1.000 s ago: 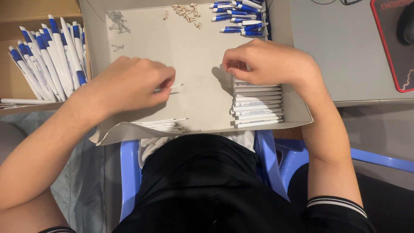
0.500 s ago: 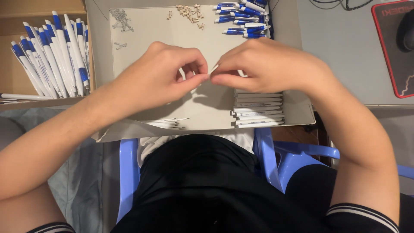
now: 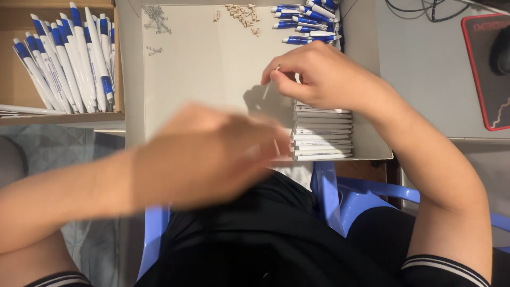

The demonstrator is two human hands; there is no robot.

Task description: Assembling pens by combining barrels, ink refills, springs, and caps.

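Note:
My right hand (image 3: 319, 77) pinches a thin white pen refill (image 3: 270, 85) above the grey cardboard tray (image 3: 212, 69). A row of white pen barrels (image 3: 322, 133) lies just below that hand at the tray's right side. My left hand (image 3: 212, 154) is motion-blurred over the tray's near edge; whether it holds anything cannot be told. Blue-and-white pen halves (image 3: 305, 24) lie at the tray's far right, small tan parts (image 3: 241, 13) beside them, and metal springs (image 3: 155, 13) at the far left.
A brown box (image 3: 117, 114) at the left holds several finished white-and-blue pens (image 3: 66, 58). A red-edged black mat (image 3: 486, 69) and cables lie on the grey table at right. I sit on a blue plastic chair (image 3: 345, 196).
My hands, which met at the tray's middle, have parted. The left hand swept down and toward me, blurred. The right hand stays over the tray with the refill.

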